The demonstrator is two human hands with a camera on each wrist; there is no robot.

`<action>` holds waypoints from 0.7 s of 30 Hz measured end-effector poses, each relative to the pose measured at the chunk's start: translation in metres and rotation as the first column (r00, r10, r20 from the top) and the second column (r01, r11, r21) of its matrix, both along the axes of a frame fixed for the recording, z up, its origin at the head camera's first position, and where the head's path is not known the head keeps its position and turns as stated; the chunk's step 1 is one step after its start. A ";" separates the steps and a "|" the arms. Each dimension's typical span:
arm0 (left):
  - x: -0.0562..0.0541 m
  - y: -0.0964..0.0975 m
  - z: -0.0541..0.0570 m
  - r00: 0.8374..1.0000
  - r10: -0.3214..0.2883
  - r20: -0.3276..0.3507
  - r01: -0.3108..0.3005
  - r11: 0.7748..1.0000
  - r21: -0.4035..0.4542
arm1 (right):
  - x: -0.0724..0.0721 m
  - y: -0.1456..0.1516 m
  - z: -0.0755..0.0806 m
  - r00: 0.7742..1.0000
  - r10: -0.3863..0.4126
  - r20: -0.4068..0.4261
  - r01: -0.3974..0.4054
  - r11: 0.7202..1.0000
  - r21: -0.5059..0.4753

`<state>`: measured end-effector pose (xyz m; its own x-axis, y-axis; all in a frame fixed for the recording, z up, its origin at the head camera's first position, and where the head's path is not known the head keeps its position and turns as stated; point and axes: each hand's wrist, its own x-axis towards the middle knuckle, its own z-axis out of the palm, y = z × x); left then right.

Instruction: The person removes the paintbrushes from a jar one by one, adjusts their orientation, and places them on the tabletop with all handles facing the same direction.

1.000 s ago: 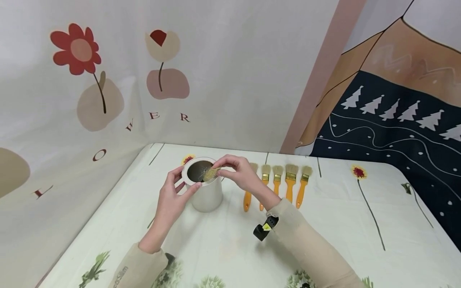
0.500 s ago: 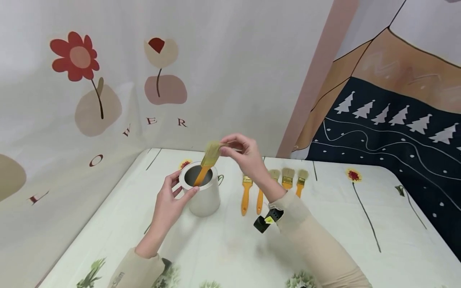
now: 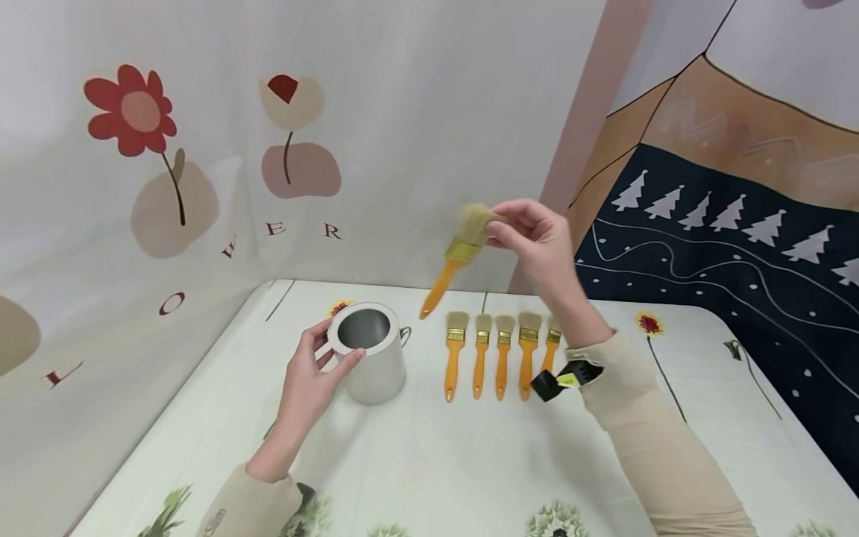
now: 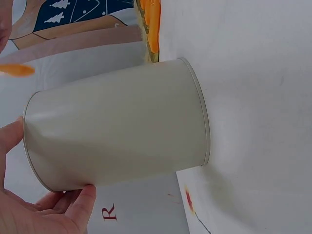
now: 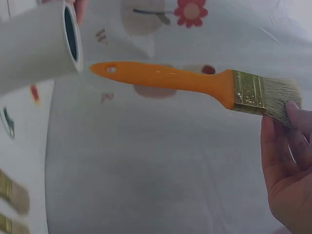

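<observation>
In the head view a white open-topped can [image 3: 376, 377] stands upright on the table, its grey inside visible. My left hand [image 3: 312, 380] grips it by the top, thumb at the rim and fingers on the far side; the left wrist view shows this can [image 4: 117, 126] from the side. My right hand [image 3: 540, 242] pinches a paintbrush [image 3: 452, 262] by its pale bristles, up in the air right of the can. Its orange handle slants down toward the can, apart from it. In the right wrist view the whole paintbrush [image 5: 170, 78] shows, with a brass-coloured ferrule.
Several orange-handled paintbrushes [image 3: 502, 365] lie in a row right of the can, bristles away from me. The rightmost is partly hidden by my right wrist. A flower-printed cloth covers the table [image 3: 429, 462]; a printed curtain [image 3: 416, 134] hangs behind it.
My right hand has lifted the paintbrush out of the can by its bristles and carried it up and to the right. My left hand keeps its hold on the can.
</observation>
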<state>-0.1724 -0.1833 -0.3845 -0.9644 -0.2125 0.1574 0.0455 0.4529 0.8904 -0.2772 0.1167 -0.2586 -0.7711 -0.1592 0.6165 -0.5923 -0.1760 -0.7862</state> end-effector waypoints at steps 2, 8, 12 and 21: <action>0.000 0.000 0.000 1.000 0.000 0.000 0.000 1.000 0.002 | -0.003 0.018 0.000 0.999 -0.044 0.022 0.044 0.999 0.017; 0.000 0.000 0.001 1.000 0.002 0.012 -0.002 1.000 0.004 | -0.017 0.083 -0.014 0.970 -0.210 0.121 0.190 0.969 0.158; 0.000 0.000 0.001 1.000 -0.001 0.016 0.001 1.000 0.011 | -0.027 0.126 -0.035 0.911 -0.346 0.225 0.270 0.911 0.310; -0.002 -0.001 0.000 1.000 -0.009 0.015 0.009 1.000 0.008 | -0.051 0.185 -0.108 0.760 -0.459 0.460 0.202 0.840 0.504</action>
